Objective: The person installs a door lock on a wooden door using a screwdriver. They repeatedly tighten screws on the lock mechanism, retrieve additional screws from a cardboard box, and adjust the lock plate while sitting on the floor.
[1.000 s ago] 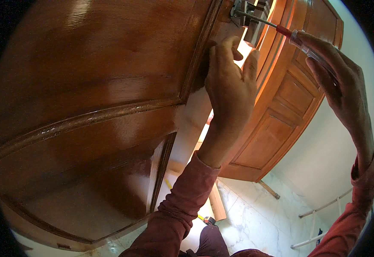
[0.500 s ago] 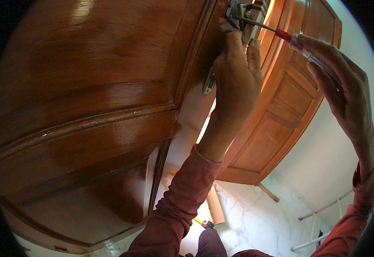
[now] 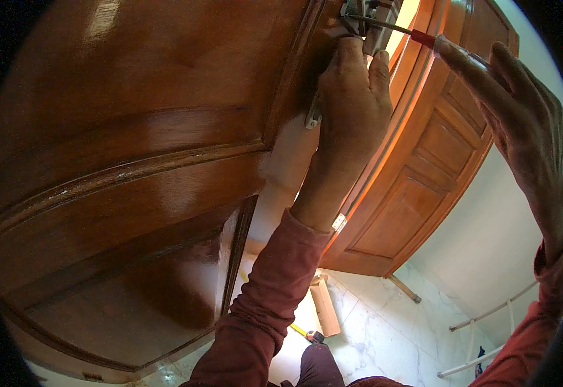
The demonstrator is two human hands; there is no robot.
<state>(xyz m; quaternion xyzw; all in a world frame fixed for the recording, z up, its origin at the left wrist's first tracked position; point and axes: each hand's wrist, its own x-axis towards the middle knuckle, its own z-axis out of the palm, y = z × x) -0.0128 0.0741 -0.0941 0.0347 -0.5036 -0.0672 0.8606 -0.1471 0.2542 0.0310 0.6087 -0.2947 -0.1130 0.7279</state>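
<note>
At the edge of a brown panelled wooden door (image 3: 165, 180), a grey metal fitting (image 3: 354, 9) sits near the top of the view. My left hand (image 3: 355, 109) reaches up to it, fingers curled at its lower part; the fingertips are partly hidden. From the right, my right hand (image 3: 520, 109) holds a screwdriver (image 3: 423, 39) with a red collar and clear handle. Its thin shaft runs leftward to the fitting, the tip against it. Fingers of my right hand are loosely raised, covering most of the handle. A metal door handle plate (image 3: 313, 117) shows beside my left wrist.
Another wooden door leaf (image 3: 423, 180) stands behind, with a bright gap between and a small hinge plate (image 3: 339, 222). An open cardboard box (image 3: 324, 306) and a tape measure (image 3: 314, 337) lie on the marble floor (image 3: 385, 322). A white rack (image 3: 472, 335) stands at lower right.
My right hand has shifted its grip on the screwdriver, its fingers opening and lifting. My left hand has moved slightly up; the view has shifted a little.
</note>
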